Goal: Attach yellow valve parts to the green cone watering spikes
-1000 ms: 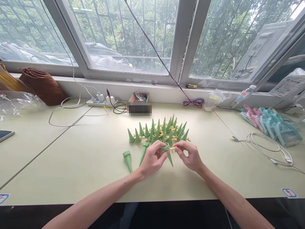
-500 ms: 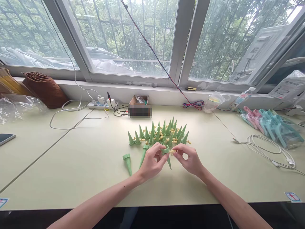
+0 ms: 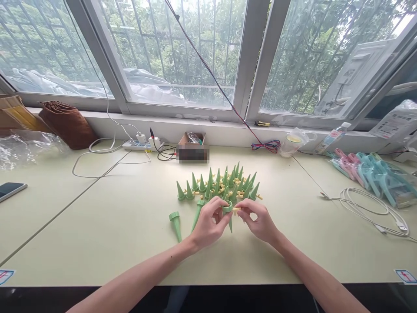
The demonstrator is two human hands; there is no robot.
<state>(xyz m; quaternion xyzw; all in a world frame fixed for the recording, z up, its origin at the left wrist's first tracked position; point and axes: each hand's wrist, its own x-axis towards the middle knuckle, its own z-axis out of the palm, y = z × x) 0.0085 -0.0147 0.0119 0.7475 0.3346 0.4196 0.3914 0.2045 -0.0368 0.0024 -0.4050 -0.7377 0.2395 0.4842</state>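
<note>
Since the earlier frame, green spike (image 3: 231,225) hangs a bit more upright and R hand (image 3: 257,220) sits slightly closer. L hand (image 3: 210,221) pinches its collar (image 3: 227,209), tip down, nr front of the spike cluster (image 3: 234,194) on the table (image 3: 130,234). R hand pinches a yellow pc (image 3: 235,211) right beside the collar; contact unclear. Prob. best: brace collar, keep pc square w/ its side, press evenly, don't tilt spike.

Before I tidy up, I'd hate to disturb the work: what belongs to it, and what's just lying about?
Apparently in use:
green spike in left hand
yellow fitting in right hand
standing green spikes
two lying spikes

Lying about:
phone
brown bundle
bottle
bagged plastics
</note>
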